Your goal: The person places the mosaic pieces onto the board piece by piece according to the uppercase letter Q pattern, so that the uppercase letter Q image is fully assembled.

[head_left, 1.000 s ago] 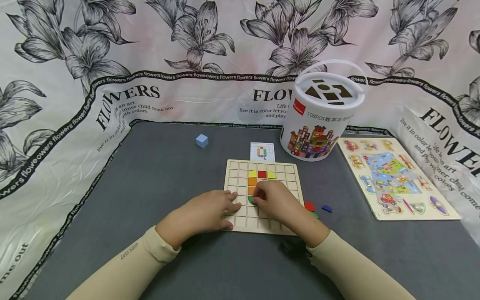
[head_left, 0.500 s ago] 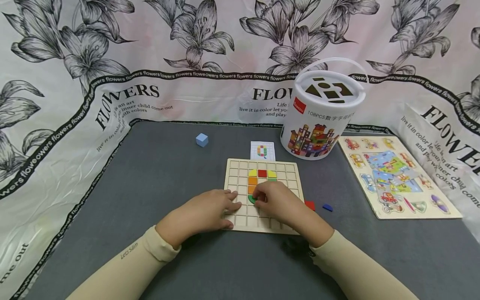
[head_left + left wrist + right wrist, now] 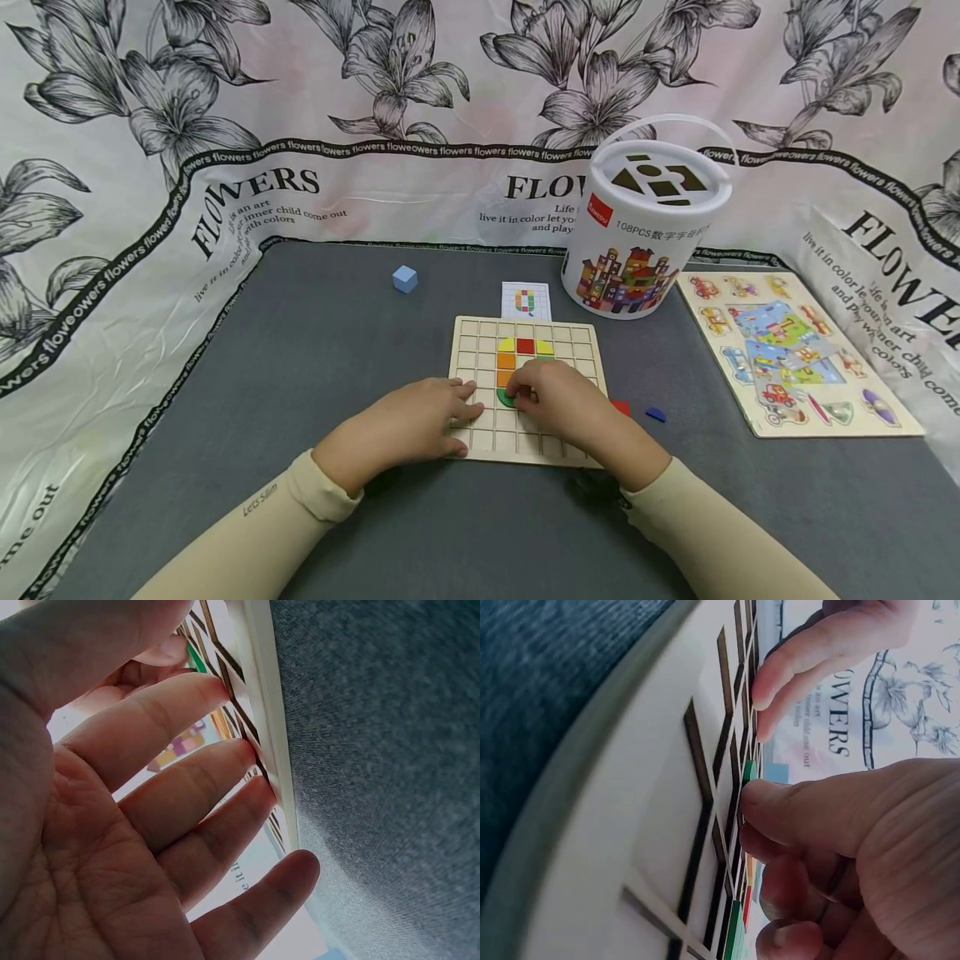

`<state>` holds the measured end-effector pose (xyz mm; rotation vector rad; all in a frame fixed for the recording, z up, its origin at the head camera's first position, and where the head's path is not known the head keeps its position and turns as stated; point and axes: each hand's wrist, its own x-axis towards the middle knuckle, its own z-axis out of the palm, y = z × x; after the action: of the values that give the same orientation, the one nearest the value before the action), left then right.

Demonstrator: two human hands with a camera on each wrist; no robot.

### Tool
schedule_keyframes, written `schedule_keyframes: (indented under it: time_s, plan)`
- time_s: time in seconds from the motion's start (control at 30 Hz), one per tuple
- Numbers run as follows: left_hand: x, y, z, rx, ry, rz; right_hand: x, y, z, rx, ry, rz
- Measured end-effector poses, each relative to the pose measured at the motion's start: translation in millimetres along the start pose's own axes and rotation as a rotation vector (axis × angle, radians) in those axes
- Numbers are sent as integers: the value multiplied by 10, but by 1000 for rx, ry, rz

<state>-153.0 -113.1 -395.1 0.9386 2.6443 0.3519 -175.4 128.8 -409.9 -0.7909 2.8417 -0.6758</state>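
A wooden grid board [image 3: 487, 446] lies on the grey table and holds yellow, red [image 3: 525, 346], orange [image 3: 506, 362] and green pieces. On its left edge rests my left hand [image 3: 416, 421], fingers spread and fairly straight; the left wrist view shows those fingertips [image 3: 262, 791] against the board's surface. My right hand [image 3: 558, 400] pinches a green piece [image 3: 506, 398] with rounded corner, sitting in the grid below the orange ones. In the right wrist view the thumb [image 3: 769, 799] is right at the green piece [image 3: 748, 771]. The right hand covers part of the grid.
A pattern card [image 3: 526, 300] lies just behind the board, and a white lidded bucket [image 3: 630, 242] stands behind right. Right of the board are a red piece [image 3: 621, 407], a blue half-round piece [image 3: 656, 414] and a picture puzzle board [image 3: 765, 421]. A blue cube [image 3: 405, 279] sits back left.
My right wrist and forearm have shifted slightly right, now covering a green piece seen beside the board earlier. The right fingers stay at the same green piece; the left hand has not moved.
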Motion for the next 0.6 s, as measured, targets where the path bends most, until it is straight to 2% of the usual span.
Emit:
schedule_keyframes:
  time_s: [0.13, 0.27, 0.43, 0.6]
  plan:
    - [11, -3, -1, 11, 5, 12, -21, 11, -50, -1, -2, 0]
    - [20, 5, -4, 7, 0, 11, -114, 134, -257, 6, 23, 15]
    - [10, 9, 1, -7, -10, -7, -367, 422, -537, 0, 26, 109]
    - [-6, 2, -1, -12, -6, -7, -689, 744, -633, -20, 1, 168]
